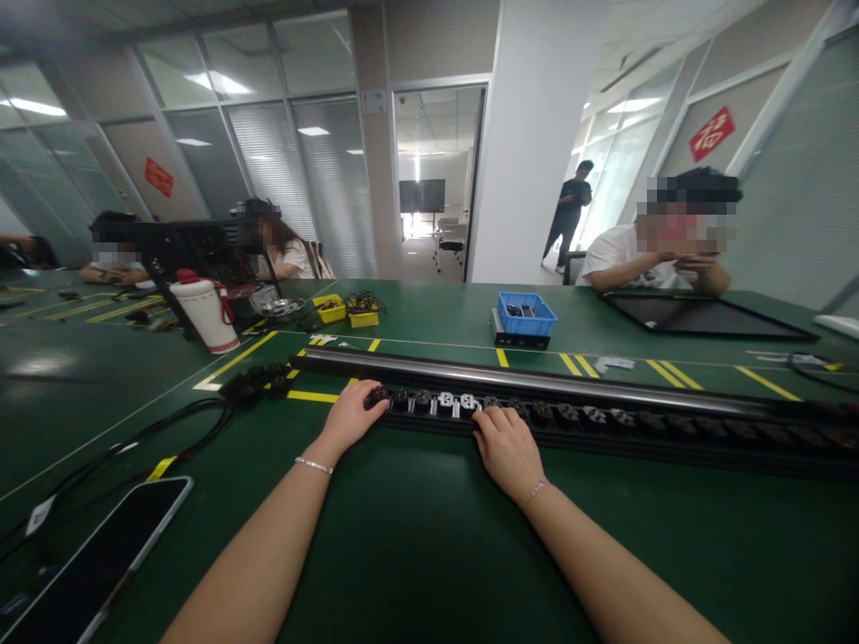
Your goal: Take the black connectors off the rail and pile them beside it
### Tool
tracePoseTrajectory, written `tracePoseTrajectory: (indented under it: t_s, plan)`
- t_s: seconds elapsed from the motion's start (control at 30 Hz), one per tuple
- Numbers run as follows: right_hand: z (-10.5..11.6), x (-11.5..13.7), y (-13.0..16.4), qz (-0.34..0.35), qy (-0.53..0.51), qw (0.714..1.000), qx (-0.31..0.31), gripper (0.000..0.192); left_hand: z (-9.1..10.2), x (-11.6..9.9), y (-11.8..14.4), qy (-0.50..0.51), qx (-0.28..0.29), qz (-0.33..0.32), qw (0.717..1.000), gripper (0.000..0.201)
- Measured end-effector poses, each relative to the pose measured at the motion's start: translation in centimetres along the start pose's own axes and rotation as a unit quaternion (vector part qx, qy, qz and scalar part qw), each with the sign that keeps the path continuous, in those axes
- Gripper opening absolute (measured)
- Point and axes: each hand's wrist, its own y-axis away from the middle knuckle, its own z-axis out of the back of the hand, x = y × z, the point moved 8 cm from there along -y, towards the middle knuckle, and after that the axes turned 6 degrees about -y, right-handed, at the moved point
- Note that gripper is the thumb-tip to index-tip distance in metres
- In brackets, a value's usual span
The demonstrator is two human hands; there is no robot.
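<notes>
A long black power strip point(591, 440) lies across the table, with a row of outlet sockets along it. My left hand point(350, 419) is closed around its left end, thumb and fingers at a black socket point(380, 394). My right hand point(508, 447) grips the strip farther right, its fingers bent over the row and hiding part of it. Between my hands are black sockets and two white sockets point(468, 402). Just behind runs a long dark rail with a shiny grey face point(470, 372).
A phone point(100, 563) and black cables point(201, 433) lie left. Behind are a white tumbler point(207, 313), yellow bins point(363, 317) and a blue basket point(527, 313) on a black box. At right, a person point(614, 246) sits behind a dark flat panel point(698, 315). Others are farther back.
</notes>
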Motion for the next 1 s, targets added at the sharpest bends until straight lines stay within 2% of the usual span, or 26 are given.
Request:
tracePoseTrajectory:
  t_s: [0.33,0.67,1.0]
  plan:
    - [-0.1,-0.1,0.0,0.001,0.0,1.0,-0.005,0.016,-0.2,1.0,-0.1,0.022,-0.003,0.038,0.999,0.036]
    - [0.0,0.0,0.0,0.001,-0.001,1.0,-0.004,0.015,-0.3,1.7,-0.2,0.054,0.0,0.042,0.998,0.037]
    - [0.0,0.0,0.0,-0.002,-0.001,1.0,-0.001,0.016,-0.3,1.9,-0.2,0.075,0.028,0.079,0.994,0.037]
